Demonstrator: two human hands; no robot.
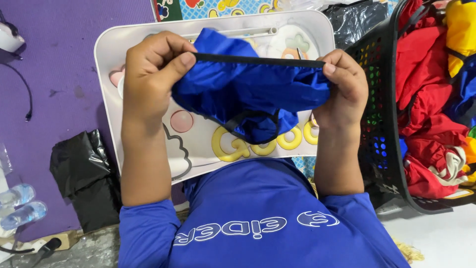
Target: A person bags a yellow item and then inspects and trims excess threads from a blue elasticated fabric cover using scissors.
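Note:
A blue fabric piece with a black edge band (250, 92) is stretched between both my hands above a white lap tray (106, 54) with cartoon prints. My left hand (151, 74) pinches the band's left end between thumb and fingers. At the right end, my right hand (342, 87) grips the band and the bunched cloth. The black band runs taut and nearly level between the two hands. A black loop of trim hangs from the cloth's lower part.
A black perforated basket (377, 119) full of red, yellow and blue cloth stands at the right. A crumpled black bag (82, 171) lies on the purple mat (49, 89) at the left. Plastic bottles (20, 203) sit at the lower left.

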